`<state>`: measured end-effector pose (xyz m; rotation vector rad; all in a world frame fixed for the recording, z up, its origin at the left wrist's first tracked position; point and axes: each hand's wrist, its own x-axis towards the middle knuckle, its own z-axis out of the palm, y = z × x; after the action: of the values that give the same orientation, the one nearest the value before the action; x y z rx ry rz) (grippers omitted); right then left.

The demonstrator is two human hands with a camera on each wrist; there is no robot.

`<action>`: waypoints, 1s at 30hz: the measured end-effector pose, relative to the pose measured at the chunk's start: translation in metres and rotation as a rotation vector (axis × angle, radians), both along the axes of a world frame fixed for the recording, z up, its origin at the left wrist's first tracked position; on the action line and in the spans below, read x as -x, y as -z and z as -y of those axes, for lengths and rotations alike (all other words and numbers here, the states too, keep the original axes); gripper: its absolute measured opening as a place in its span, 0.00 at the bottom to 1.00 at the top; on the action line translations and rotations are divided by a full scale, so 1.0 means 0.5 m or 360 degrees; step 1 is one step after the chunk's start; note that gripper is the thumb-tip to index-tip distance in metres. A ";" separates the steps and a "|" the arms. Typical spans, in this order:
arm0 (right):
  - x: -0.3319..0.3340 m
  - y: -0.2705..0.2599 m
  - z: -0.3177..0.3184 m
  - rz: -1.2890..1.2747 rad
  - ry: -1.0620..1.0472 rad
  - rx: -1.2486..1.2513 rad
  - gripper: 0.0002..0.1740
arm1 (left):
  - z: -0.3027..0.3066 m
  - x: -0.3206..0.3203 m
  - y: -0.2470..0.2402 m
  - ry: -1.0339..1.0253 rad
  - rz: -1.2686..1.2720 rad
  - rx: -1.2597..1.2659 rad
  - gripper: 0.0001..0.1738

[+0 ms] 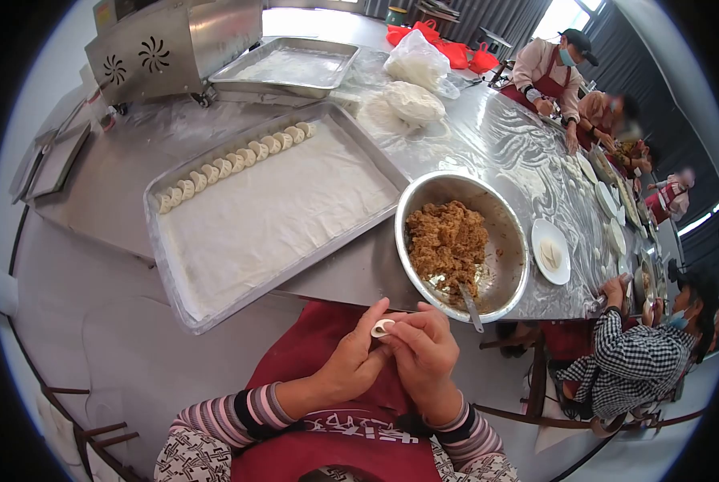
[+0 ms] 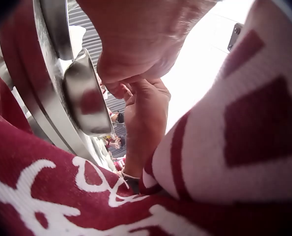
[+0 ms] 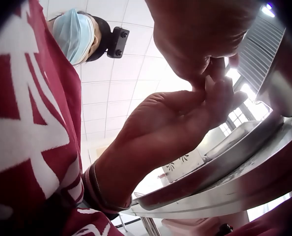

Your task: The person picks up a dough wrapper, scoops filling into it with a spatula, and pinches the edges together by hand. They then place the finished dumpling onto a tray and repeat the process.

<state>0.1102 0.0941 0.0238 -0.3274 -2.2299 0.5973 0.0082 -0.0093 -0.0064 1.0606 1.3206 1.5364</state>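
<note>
In front of the red apron, both hands come together around a small white dumpling (image 1: 382,328) with a little filling showing. My left hand (image 1: 345,361) holds it at the thumb and fingers. Meanwhile my right hand (image 1: 427,349) pinches its edge with thumb and fingertips. Just beyond the hands stands a steel bowl (image 1: 513,241) of brown minced filling (image 1: 448,241), a metal spoon (image 1: 470,308) leaning in it. To the left, a cloth-lined tray (image 1: 271,225) carries a row of finished dumplings (image 1: 235,161) along its far side. In both wrist views the hands mostly hide the dumpling.
Right of the bowl lies a white plate (image 1: 564,261) with dough wrappers. Farther back on the floured steel table (image 1: 488,128) are a lump of dough (image 1: 414,103), a plastic bag (image 1: 417,60) and a second tray (image 1: 339,60). People work along the right side.
</note>
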 end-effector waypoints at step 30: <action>0.044 -0.029 -0.041 0.0213 -0.0687 0.0273 0.11 | -0.004 0.037 0.003 0.0039 0.0435 -0.0178 0.21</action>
<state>0.0882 0.1148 0.0385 0.0363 -2.3996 1.0245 -0.0104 -0.0071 -0.0079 0.8930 1.0413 1.6852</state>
